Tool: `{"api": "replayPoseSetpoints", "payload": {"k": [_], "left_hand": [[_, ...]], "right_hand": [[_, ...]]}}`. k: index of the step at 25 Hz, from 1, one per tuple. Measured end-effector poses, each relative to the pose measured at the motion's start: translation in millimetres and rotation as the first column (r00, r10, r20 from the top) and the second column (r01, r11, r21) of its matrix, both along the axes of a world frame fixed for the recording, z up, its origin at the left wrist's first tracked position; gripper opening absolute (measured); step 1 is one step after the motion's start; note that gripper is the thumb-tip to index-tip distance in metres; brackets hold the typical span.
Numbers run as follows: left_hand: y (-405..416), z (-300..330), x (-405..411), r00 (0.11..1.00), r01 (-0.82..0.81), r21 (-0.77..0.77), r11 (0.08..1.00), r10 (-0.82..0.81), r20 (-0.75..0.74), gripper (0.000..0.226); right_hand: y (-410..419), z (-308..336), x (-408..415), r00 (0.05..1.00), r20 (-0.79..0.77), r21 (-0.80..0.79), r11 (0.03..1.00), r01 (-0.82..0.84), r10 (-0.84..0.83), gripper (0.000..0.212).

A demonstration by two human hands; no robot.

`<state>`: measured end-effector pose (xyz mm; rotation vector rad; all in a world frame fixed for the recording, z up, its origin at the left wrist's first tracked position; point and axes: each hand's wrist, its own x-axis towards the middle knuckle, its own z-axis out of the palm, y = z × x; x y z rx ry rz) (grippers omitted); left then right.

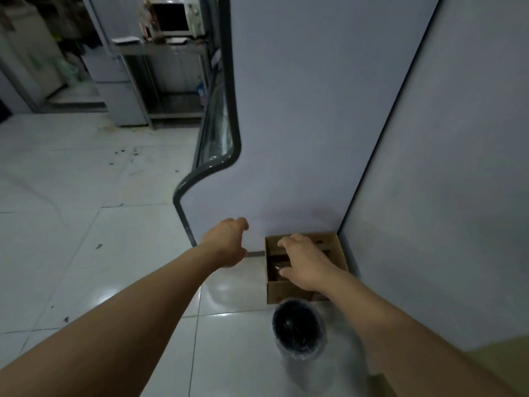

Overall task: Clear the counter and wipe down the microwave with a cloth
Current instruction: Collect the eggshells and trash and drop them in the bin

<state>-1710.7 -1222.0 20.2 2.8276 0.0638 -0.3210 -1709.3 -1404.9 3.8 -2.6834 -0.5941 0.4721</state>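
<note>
Microwave (178, 19) stands far beyond both hands.

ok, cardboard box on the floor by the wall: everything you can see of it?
The cardboard box is brown, open-topped, and sits on the tiled floor in the corner where two pale walls meet. Its inside is dark; contents can't be made out. The right hand reaches over its opening, fingers spread. A bin with a dark liner stands just in front.

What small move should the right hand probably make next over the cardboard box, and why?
Probably lower and close the right hand on the dark item in the cardboard box: its fingers are spread just above it, seemingly holding nothing, while the left hand hangs beside the box.
</note>
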Motion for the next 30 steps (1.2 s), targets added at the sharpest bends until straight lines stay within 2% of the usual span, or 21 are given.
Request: {"api": "replayPoseSetpoints", "payload": {"k": [5,12,19,24,30], "left_hand": [[59.6,69.5,-36.5,0.985,-0.154,0.040,0.987,0.151,0.081,0.054],[152.8,124.4,-79.6,0.956,-0.270,0.086,0.959,0.256,0.145,0.053],[285.8,158.6,-92.3,0.954,-0.264,0.138,0.954,0.238,0.183,0.054],[373.9,186.8,-86.9,0.956,-0.251,0.180,0.951,0.215,0.198,0.054],[453.1,201.3,-56.1,0.946,-0.258,0.143,0.956,0.219,0.239,0.055]], "right_hand": [[54.6,72.3,-2.3,0.986,0.051,-0.021,0.987,-0.159,0.159,0.055],[159.8,141.4,-15.4,0.939,0.171,-0.049,0.954,-0.294,0.298,0.064],[279.0,179.9,-18.6,0.920,0.237,-0.106,0.950,-0.295,0.312,0.062],[366.7,206.9,-9.9,0.920,0.270,-0.069,0.959,-0.276,0.284,0.063],[450.2,215.9,18.2,0.912,0.286,-0.068,0.955,-0.288,0.295,0.068]]}}
